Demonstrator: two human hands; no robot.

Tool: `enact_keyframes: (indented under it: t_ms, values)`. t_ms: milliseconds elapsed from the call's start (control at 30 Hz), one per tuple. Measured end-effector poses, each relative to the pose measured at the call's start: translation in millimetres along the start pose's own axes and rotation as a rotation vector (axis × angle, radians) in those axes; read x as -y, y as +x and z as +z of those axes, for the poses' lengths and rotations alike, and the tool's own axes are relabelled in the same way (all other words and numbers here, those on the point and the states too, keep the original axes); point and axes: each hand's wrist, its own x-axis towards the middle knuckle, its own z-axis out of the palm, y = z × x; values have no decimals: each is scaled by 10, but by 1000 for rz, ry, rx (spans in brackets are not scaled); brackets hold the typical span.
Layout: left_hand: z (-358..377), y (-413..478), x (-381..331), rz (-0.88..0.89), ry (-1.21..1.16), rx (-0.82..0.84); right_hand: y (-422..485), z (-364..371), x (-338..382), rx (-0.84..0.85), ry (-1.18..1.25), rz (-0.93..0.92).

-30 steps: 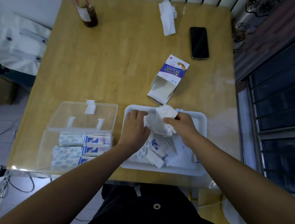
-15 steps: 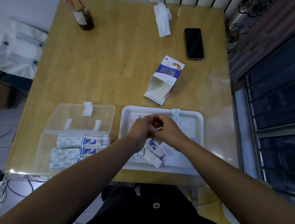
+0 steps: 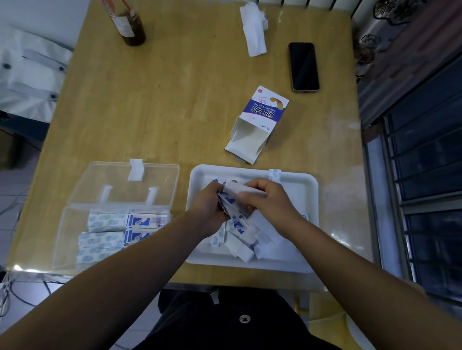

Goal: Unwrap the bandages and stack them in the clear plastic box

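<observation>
The table [image 3: 174, 105] is showing pale wood under a glossy sheen. The box [image 3: 124, 188] is looking like clear, smooth plastic. The tray [image 3: 302, 194] is reading as matt white, possibly foam. The bandage wrappers [image 3: 244, 252] are looking papery.

One clear plastic box [image 3: 72, 231], one tray [image 3: 306, 185]

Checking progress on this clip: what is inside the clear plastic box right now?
Rows of bandages lie in the clear plastic box, lid open. The left forearm covers its near right corner, so what lies there is hidden.
</observation>
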Motion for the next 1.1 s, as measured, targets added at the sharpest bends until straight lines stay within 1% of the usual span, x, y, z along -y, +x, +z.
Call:
enact_keyframes:
  t_ms: [67, 100, 167, 200, 300, 333, 367, 400, 433, 467, 500, 533, 567, 600, 633, 667, 700, 800, 867, 967, 1100]
  values:
    - [-21, 3, -1, 8, -3, 20, 42, -53, 12, -67, 127, 44]
    - [-28, -5, -10, 8, 7, 33, 79, -84, -6, -130, 160, 67]
    - [-52, -10, -24, 11, 33, 49, 161, -142, -96, -274, 93, 122]
    - [-66, -1, -21, 15, 48, 51, 194, -176, -162, -315, -9, 145]
    - [-92, -4, -18, 28, 74, 54, 237, -222, -312, -275, -434, 146]
    - [-99, -2, -14, 30, 73, 58, 236, -218, -329, -283, -597, 120]
    - [-100, -1, -13, 33, 72, 59, 221, -209, -304, -330, -711, 75]
    - [-105, 1, -14, 34, 75, 56, 202, -182, -266, -391, -730, 4]
    - [-104, 4, -9, 36, 78, 49, 178, -149, -225, -424, -652, -80]
    - [-99, 3, -6, 39, 80, 43, 159, -111, -187, -400, -495, -126]
    - [-90, -5, -4, 47, 84, 43, 131, -62, -131, -308, -340, -91]
    - [-77, -12, -2, 57, 91, 52, 97, -10, -68, -171, -227, -1]
    - [-66, -25, -4, 62, 101, 69, 73, 33, -26, -38, -164, 98]
    - [-51, -46, -13, 56, 104, 91, 64, 61, -15, 71, -142, 171]
    - [-40, -72, -25, 37, 101, 116, 59, 83, -13, 141, -131, 197]
    - [-34, -98, -29, 15, 83, 141, 57, 95, -23, 168, -119, 186]
    - [-36, -119, -31, 7, 69, 164, 54, 104, -23, 163, -106, 159]
    - [-34, -160, 4, 25, 29, 252, 52, 114, -58, 75, -35, 106]
    - [-27, -168, 62, 52, 9, 253, 62, 119, -90, -2, 6, 97]
    - [-24, -168, 119, 103, 56, 145, 67, 79, -128, -73, 37, 105]
    - [-56, -147, 154, 108, 97, 20, -7, 41, -145, 41, -46, 106]
